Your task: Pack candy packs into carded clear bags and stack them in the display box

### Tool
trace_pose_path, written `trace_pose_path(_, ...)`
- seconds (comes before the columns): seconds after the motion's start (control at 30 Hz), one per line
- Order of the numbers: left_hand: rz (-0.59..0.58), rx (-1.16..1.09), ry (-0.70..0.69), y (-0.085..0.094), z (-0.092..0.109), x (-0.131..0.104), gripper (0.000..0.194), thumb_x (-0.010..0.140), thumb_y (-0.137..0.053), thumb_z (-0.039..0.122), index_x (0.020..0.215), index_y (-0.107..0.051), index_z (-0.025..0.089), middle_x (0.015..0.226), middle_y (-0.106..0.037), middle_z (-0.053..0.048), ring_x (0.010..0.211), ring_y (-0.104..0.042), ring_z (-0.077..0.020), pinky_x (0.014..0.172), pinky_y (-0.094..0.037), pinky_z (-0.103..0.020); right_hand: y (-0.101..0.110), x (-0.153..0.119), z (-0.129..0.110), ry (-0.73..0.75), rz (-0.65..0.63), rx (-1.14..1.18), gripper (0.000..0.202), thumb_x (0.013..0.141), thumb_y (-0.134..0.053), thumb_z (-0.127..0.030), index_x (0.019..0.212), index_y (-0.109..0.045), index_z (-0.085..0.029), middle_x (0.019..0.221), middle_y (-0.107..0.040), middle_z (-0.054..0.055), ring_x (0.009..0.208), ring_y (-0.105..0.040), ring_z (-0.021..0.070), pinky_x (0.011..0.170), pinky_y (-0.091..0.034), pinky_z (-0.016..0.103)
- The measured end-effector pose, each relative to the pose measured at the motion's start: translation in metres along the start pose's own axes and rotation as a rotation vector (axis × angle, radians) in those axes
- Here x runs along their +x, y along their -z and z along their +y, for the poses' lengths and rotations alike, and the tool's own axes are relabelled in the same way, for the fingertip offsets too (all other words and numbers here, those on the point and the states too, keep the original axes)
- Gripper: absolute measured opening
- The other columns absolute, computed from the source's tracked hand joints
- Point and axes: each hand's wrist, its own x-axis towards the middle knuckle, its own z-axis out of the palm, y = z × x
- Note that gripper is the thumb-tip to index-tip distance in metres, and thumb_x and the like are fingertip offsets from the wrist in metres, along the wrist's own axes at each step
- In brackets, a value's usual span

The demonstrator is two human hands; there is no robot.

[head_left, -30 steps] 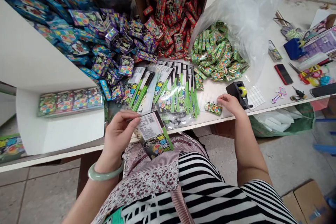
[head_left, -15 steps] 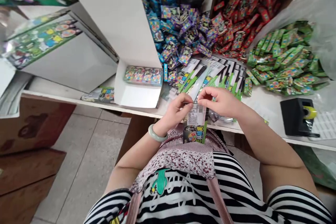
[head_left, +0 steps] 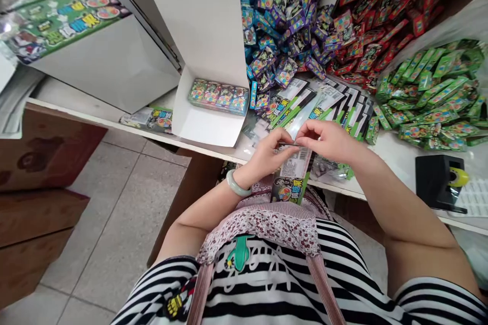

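Just past the table's front edge, both my hands pinch the top edge of a printed candy pouch point(head_left: 292, 167), which hangs down in front of my apron. My left hand point(head_left: 272, 151), with a pale bangle at its wrist, grips it from the left, thumb against fingers. Close beside it, my right hand point(head_left: 324, 137) has thumb and forefinger closed on the same edge. The pouch has a white barcode panel above and a black and green printed part below. Beyond my hands lies a fanned row of similar flat pouches point(head_left: 353, 109).
Small purple candy boxes point(head_left: 293, 25), red boxes point(head_left: 377, 25) and green boxes point(head_left: 434, 96) lie heaped at the back. To the left stands an open white carton point(head_left: 206, 127) with a wrapped row of boxes point(head_left: 219, 95) inside. A black tape dispenser point(head_left: 438, 183) sits at right.
The view has shifted, so the table's contents appear further right. Both hands stay on the pouch's top edge, with the fingertips drawn a little closer together.
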Motion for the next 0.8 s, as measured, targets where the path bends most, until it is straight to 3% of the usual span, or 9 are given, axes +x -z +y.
trace_pose_path(0.1,0.072,0.034,0.001,-0.003,-0.005,-0.003,0.023,0.09,-0.069,0.036,0.095,-0.054,0.02,0.088,-0.059,-0.001,0.08,-0.059,-0.0119,0.074,-0.05,-0.026,-0.005,0.003,0.004,-0.045,0.047,0.043,0.006,0.08,-0.062,-0.019,0.076,-0.059,-0.021,0.072,-0.06,-0.002,0.068,-0.053,0.0159,0.064,-0.038,0.029)
trace_pose_path(0.17,0.089,0.049,-0.005,-0.004,-0.006,-0.004,0.027,0.087,-0.071,0.035,0.102,-0.053,0.021,0.092,-0.06,-0.001,0.083,-0.061,-0.0118,0.075,-0.052,-0.026,-0.01,0.007,0.007,-0.141,0.008,0.187,0.009,0.077,-0.065,-0.017,0.076,-0.057,-0.021,0.074,-0.06,-0.002,0.071,-0.055,0.0156,0.068,-0.042,0.028)
trace_pose_path(0.3,-0.079,0.122,-0.021,0.001,0.0,0.003,0.025,0.089,-0.067,0.033,0.11,-0.061,0.021,0.1,-0.069,-0.004,0.09,-0.067,-0.0146,0.081,-0.056,-0.028,-0.011,0.015,0.016,-0.358,-0.259,0.527,0.009,0.079,-0.06,-0.015,0.076,-0.054,-0.021,0.066,-0.056,-0.005,0.064,-0.055,0.0137,0.062,-0.045,0.025)
trace_pose_path(0.4,-0.143,0.16,0.046,0.014,0.004,0.006,0.021,0.088,-0.066,0.035,0.104,-0.069,0.021,0.099,-0.073,-0.004,0.09,-0.069,-0.0174,0.081,-0.057,-0.031,0.012,0.005,0.033,-0.364,-0.249,0.534,0.005,0.081,-0.058,-0.015,0.082,-0.06,-0.02,0.074,-0.064,-0.002,0.07,-0.06,0.0154,0.063,-0.047,0.025)
trace_pose_path(0.5,0.101,0.144,0.253,0.033,-0.001,0.005,0.018,0.085,-0.07,0.036,0.099,-0.073,0.025,0.096,-0.075,-0.001,0.085,-0.069,-0.0179,0.076,-0.057,-0.032,0.063,-0.028,0.071,-0.339,0.094,0.312,0.014,0.082,-0.063,-0.019,0.096,-0.064,-0.02,0.101,-0.07,0.004,0.097,-0.063,0.0208,0.083,-0.05,0.033)
trace_pose_path(0.57,0.367,0.07,0.366,0.045,-0.01,0.006,0.015,0.082,-0.072,0.034,0.097,-0.074,0.029,0.094,-0.075,0.003,0.084,-0.068,-0.0176,0.076,-0.058,-0.034,0.104,-0.058,0.106,-0.363,0.57,-0.155,0.02,0.085,-0.063,-0.023,0.105,-0.065,-0.019,0.111,-0.068,0.01,0.105,-0.062,0.0259,0.095,-0.047,0.041)
trace_pose_path(0.63,0.569,-0.044,0.396,0.05,-0.019,0.011,0.016,0.079,-0.073,0.029,0.094,-0.074,0.033,0.096,-0.075,0.005,0.088,-0.068,-0.0181,0.081,-0.059,-0.037,0.138,-0.089,0.141,-0.547,0.876,-0.494,0.032,0.088,-0.063,-0.025,0.117,-0.063,-0.013,0.124,-0.062,0.019,0.119,-0.055,0.0328,0.105,-0.04,0.047)
trace_pose_path(0.73,0.645,-0.222,0.344,0.045,-0.031,0.024,0.024,0.073,-0.075,0.023,0.094,-0.072,0.034,0.102,-0.074,0.008,0.099,-0.068,-0.0178,0.088,-0.059,-0.038,0.164,-0.118,0.181,-0.849,0.96,-0.697,0.042,0.085,-0.071,-0.034,0.116,-0.063,-0.008,0.133,-0.055,0.026,0.128,-0.043,0.0413,0.107,-0.033,0.055)
trace_pose_path(0.8,0.608,-0.29,0.337,0.037,-0.037,0.032,0.026,0.073,-0.077,0.023,0.095,-0.07,0.034,0.1,-0.074,0.009,0.098,-0.067,-0.0165,0.084,-0.059,-0.036,0.166,-0.127,0.196,-0.903,0.939,-0.684,0.039,0.084,-0.074,-0.043,0.104,-0.066,-0.01,0.134,-0.053,0.026,0.13,-0.039,0.0418,0.108,-0.03,0.056)
